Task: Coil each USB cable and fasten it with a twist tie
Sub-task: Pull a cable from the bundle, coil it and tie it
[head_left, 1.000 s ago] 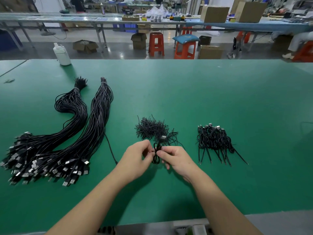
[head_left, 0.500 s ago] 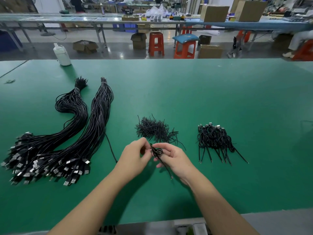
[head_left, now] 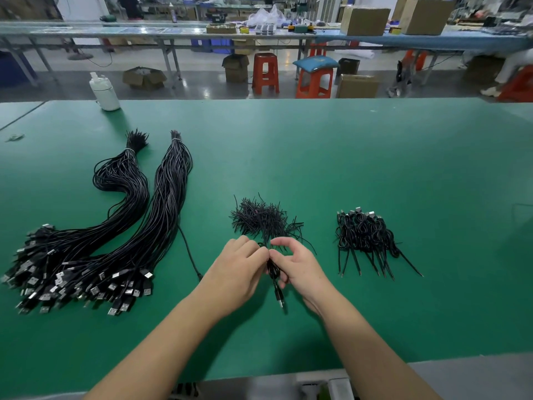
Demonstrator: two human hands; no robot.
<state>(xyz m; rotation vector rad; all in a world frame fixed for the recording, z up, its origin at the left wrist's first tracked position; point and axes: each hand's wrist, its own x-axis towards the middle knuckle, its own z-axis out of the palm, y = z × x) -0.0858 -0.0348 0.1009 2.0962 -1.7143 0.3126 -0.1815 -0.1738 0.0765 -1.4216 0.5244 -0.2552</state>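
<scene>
Both hands, left hand (head_left: 240,267) and right hand (head_left: 298,262), pinch a coiled cable (head_left: 274,271) just before the twist-tie pile (head_left: 259,219).

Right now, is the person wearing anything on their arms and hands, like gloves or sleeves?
No. The left hand and the right hand are both bare, with no gloves, rings, watch or bracelets showing. Both forearms are bare too, with no sleeves in view.

Factory assy floor: long green workbench (head_left: 346,157), cardboard boxes (head_left: 364,21), cable bundles (head_left: 138,226).
</scene>
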